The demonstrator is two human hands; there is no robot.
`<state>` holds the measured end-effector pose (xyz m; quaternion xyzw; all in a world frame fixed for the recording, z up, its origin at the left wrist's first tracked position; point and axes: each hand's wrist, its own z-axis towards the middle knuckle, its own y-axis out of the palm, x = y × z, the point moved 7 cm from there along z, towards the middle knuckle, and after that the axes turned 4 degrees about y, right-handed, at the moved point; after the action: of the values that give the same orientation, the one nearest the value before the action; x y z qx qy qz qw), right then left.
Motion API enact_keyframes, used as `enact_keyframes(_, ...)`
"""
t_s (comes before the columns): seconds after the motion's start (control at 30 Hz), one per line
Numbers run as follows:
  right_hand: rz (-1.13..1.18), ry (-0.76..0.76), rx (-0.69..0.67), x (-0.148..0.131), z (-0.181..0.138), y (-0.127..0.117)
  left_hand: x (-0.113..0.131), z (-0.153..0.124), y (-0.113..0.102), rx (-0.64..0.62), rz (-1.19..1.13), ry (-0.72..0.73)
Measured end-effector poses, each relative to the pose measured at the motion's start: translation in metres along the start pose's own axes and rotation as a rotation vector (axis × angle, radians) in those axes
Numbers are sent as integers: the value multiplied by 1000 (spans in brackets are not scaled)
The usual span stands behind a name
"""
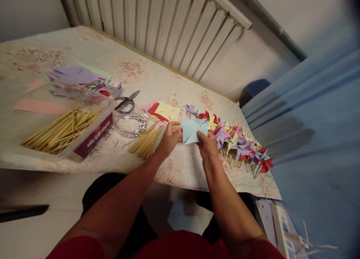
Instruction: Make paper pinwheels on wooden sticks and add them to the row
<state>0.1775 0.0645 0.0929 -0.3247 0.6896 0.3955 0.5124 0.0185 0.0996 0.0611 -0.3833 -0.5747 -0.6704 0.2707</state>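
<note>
A light blue paper square (192,129) with cut corners is held above the table edge between both hands. My left hand (171,137) pinches its left edge. My right hand (207,143) grips its lower right side with the fingers closed on the paper. Just right of the paper lies a row of finished paper pinwheels (239,142) in red, purple, yellow and green. A small heap of wooden sticks (146,142) lies under my left wrist. A stack of cut coloured paper squares (164,112) sits just beyond my hands.
A clear plastic box of wooden sticks (60,129) stands at the left. Scissors (126,100) and a clear round container (131,123) lie mid-table. Coloured paper sheets (75,77) are at the far left. A white railing (168,26) runs behind the flowered table cover (135,69).
</note>
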Motion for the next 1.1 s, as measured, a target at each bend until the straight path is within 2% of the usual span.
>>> enact_keyframes(0.3,-27,-19,-13,-11,1,-5,3,-2,12,-235,174,131)
enact_keyframes(0.67,-61,-20,-39,-8,-1,-3,11,0,11,-248,245,176)
enact_keyframes(0.93,-130,-79,-57,-9,-2,-2,17,-2,15,-267,344,210)
enact_keyframes(1.1,-182,-93,-43,-4,-1,-4,26,-2,13,-212,392,299)
